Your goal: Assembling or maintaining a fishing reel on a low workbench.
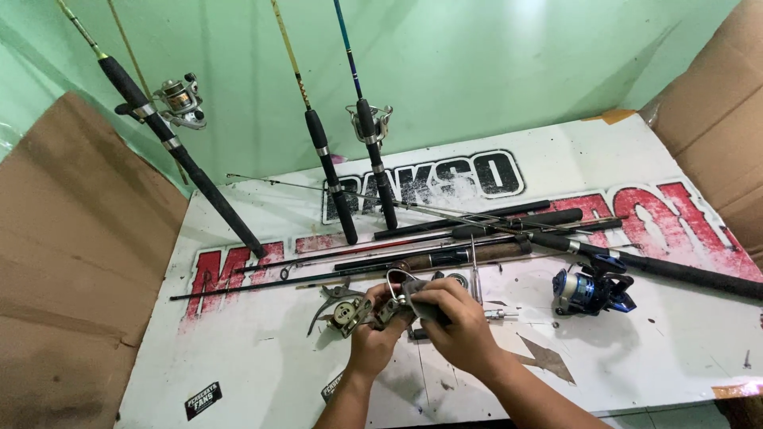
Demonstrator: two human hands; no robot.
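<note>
Both hands grip a grey reel part (395, 306) near the worktop's (262, 357) front edge. Left hand (373, 338) fingers wrap it; right hand (457, 326) fingers pinch its top. Rods (445, 256) lie just behind.

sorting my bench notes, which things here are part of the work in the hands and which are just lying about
In hand:
- left hand and right hand, both gripping the grey reel
- reel part lying at the left hand

Lying about:
- blue reel on the white board
- loose rods across the board
- three rods leaning on the green wall, two of them with reels
</note>
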